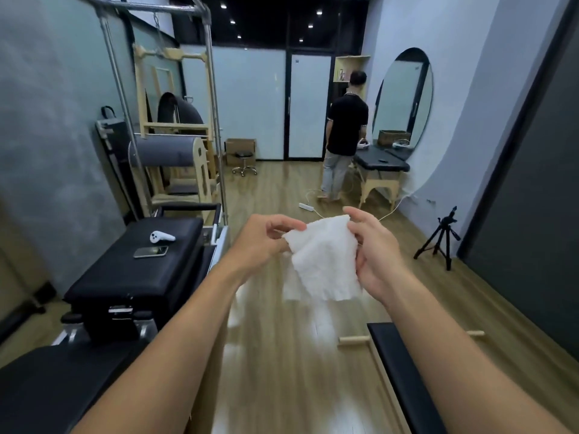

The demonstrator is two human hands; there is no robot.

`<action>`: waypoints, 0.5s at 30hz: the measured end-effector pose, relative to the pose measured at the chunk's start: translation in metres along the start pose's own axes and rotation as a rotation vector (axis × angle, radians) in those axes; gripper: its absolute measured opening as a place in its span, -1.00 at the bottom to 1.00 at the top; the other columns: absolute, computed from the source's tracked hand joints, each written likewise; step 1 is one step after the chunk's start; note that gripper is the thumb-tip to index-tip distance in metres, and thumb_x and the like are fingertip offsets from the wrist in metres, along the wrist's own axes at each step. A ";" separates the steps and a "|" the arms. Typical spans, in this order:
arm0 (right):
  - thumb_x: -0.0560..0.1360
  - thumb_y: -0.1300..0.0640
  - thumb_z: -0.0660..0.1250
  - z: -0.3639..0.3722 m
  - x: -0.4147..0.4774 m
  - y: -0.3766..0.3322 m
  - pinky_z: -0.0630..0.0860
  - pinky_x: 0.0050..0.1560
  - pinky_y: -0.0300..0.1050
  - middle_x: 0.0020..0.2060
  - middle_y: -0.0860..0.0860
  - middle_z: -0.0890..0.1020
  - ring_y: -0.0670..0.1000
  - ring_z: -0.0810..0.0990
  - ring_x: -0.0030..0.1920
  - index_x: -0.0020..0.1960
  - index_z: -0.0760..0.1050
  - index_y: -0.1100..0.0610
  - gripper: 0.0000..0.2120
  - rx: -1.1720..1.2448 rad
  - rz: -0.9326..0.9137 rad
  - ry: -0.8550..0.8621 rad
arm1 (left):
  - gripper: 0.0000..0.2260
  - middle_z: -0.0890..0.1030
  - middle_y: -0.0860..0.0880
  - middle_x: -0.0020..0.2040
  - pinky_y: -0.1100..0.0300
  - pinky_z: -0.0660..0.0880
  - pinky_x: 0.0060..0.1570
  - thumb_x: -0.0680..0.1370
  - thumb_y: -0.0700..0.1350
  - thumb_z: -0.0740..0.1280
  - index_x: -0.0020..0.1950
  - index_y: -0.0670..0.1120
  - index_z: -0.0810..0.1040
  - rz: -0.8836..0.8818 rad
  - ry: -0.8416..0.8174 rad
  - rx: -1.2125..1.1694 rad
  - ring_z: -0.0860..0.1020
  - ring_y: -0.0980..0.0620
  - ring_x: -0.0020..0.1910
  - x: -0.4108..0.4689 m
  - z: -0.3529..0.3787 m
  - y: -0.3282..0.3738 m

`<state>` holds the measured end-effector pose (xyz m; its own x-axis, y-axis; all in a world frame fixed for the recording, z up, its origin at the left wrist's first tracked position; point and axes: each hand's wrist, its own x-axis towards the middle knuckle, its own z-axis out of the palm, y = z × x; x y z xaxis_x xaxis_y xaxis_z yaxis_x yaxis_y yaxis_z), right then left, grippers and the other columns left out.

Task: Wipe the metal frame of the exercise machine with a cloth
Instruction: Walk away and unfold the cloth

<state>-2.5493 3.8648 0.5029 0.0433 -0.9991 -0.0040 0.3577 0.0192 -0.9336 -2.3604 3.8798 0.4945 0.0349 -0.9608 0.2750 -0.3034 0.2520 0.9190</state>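
We hold the white textured cloth mid-air over the wooden floor: the left hand pinches its top corner, and the right hand grips its right edge. The silver tubular metal frame stands apart at left, behind a black padded surface bearing a white controller and a smartphone.

1. At the left stands the metal frame, with a controller and a phone on the padded box before it.
2. The cloth hangs in the middle, between left hand and right hand.
3. A tripod stands at the right, a massage table behind it.
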 end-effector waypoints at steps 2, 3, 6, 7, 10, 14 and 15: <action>0.56 0.32 0.20 0.011 0.047 0.001 0.47 -0.39 -0.22 -0.28 0.02 0.60 -0.08 0.52 -0.36 0.09 0.64 0.11 -0.72 -0.022 0.008 -0.022 | -0.71 0.71 -0.15 -0.06 0.09 0.58 0.04 0.49 -0.44 0.34 0.06 -0.13 0.70 0.007 0.069 0.045 0.63 -0.11 -0.10 0.046 -0.006 -0.014; 0.55 0.33 0.21 0.015 0.070 0.003 0.48 -0.38 -0.24 -0.26 0.01 0.62 -0.08 0.54 -0.35 0.07 0.65 0.13 -0.73 -0.036 0.002 -0.027 | -0.71 0.71 -0.14 -0.08 0.07 0.58 0.01 0.50 -0.43 0.32 0.04 -0.11 0.71 0.011 0.115 0.047 0.63 -0.08 -0.14 0.067 -0.009 -0.022; 0.52 0.32 0.28 0.025 0.148 0.013 0.47 -0.39 -0.27 -0.13 -0.01 0.65 -0.10 0.56 -0.33 0.05 0.64 0.15 -0.79 -0.121 -0.036 -0.061 | -0.73 0.72 -0.02 -0.10 0.20 0.58 -0.07 0.55 -0.39 0.31 -0.01 -0.07 0.71 -0.006 0.219 -0.039 0.63 0.19 -0.19 0.138 -0.016 -0.050; 0.51 0.30 0.31 0.026 0.175 0.017 0.48 -0.38 -0.26 -0.10 0.00 0.65 -0.09 0.57 -0.31 0.04 0.63 0.16 -0.82 -0.152 -0.051 -0.077 | -0.75 0.72 0.01 -0.10 0.27 0.57 -0.11 0.56 -0.37 0.31 -0.01 -0.07 0.70 -0.013 0.237 -0.079 0.62 0.24 -0.20 0.163 -0.018 -0.059; 0.50 0.28 0.38 0.033 0.256 0.030 0.54 -0.31 -0.21 -0.14 0.07 0.67 -0.02 0.61 -0.23 0.07 0.59 0.22 -0.85 -0.206 -0.102 -0.123 | -0.74 0.73 0.04 -0.11 0.24 0.55 -0.09 0.58 -0.32 0.30 -0.05 0.00 0.70 -0.039 0.272 -0.153 0.64 0.15 -0.13 0.239 -0.024 -0.089; 0.49 0.29 0.42 0.048 0.367 0.032 0.66 -0.19 -0.09 -0.14 0.19 0.67 -0.01 0.66 -0.18 0.14 0.56 0.21 -0.78 -0.285 -0.172 -0.176 | -0.76 0.73 0.04 -0.09 0.16 0.56 -0.08 0.59 -0.28 0.28 0.01 -0.03 0.70 -0.088 0.289 -0.149 0.65 0.06 -0.06 0.340 -0.033 -0.120; 0.49 0.29 0.42 0.053 0.394 0.031 0.66 -0.15 -0.06 -0.14 0.21 0.67 0.00 0.67 -0.18 0.16 0.56 0.21 -0.75 -0.303 -0.181 -0.190 | -0.77 0.73 0.02 -0.07 0.11 0.56 -0.08 0.59 -0.26 0.28 0.02 -0.03 0.70 -0.105 0.285 -0.154 0.65 0.02 -0.04 0.364 -0.037 -0.127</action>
<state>-2.4720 3.4736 0.4917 0.1870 -0.9596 0.2104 0.0855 -0.1975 -0.9766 -2.2741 3.5025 0.4881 0.3300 -0.9168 0.2247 -0.1377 0.1887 0.9723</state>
